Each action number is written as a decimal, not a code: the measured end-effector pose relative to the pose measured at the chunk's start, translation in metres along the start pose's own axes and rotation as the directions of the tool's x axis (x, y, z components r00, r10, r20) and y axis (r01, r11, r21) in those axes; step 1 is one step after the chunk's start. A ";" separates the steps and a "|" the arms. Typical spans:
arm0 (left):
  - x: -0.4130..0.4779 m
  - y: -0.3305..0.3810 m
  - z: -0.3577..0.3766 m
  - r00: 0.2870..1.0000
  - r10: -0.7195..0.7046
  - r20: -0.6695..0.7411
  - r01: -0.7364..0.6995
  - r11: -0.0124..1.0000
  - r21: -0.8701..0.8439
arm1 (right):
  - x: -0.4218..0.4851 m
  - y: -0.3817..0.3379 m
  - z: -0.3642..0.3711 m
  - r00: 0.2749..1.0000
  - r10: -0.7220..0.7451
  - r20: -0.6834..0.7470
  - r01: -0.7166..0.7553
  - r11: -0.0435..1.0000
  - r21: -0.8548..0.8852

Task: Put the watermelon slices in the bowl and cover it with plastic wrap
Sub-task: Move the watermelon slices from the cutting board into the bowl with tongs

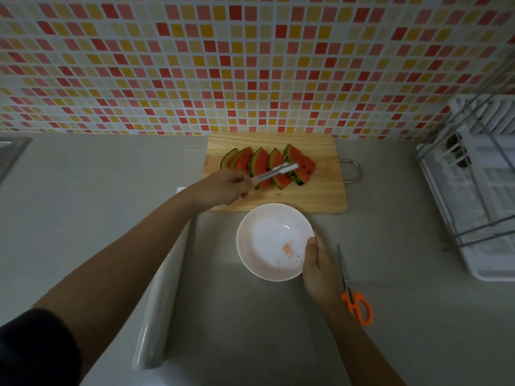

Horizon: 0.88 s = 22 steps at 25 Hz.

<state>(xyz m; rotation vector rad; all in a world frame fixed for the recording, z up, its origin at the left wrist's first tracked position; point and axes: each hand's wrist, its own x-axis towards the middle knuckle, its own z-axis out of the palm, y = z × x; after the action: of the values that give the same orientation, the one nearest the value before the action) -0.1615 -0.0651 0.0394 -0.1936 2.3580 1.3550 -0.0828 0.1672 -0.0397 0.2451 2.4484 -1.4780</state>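
Observation:
Several watermelon slices (262, 165) lean in a row on a wooden cutting board (315, 196) against the tiled wall. My left hand (225, 188) grips a pair of tongs (274, 173) whose tips reach over the rightmost slices. A white bowl (250, 238) stands in front of the board, with a pink juice smear inside and no slices. My right hand (317, 263) holds the bowl's right rim, thumb on the edge. A roll of plastic wrap (158, 307) lies on the counter under my left forearm.
Orange-handled scissors (352, 291) lie just right of my right hand. A white dish rack (479, 196) stands at the right edge. A sink corner (11, 154) shows at far left. A metal handle (352, 171) sticks out from the board's right side.

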 end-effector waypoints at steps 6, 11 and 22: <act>0.031 0.020 0.026 0.981 -0.191 0.010 0.191 0.981 0.007 | -0.001 0.001 0.000 0.999 0.034 0.000 -0.034 0.999 0.015; 0.045 0.024 0.038 0.956 -0.294 -0.024 0.289 0.950 -0.116 | -0.001 0.000 0.001 1.000 0.029 -0.007 -0.029 0.999 0.026; 0.038 0.025 0.029 0.968 -0.215 -0.131 0.184 0.959 -0.218 | 0.000 0.002 0.002 1.000 0.005 -0.020 -0.004 0.998 0.056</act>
<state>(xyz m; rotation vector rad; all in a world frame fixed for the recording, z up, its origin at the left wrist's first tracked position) -0.1957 -0.0245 0.0303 -0.6005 2.2435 1.5266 -0.0821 0.1659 -0.0421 0.2780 2.4221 -1.5513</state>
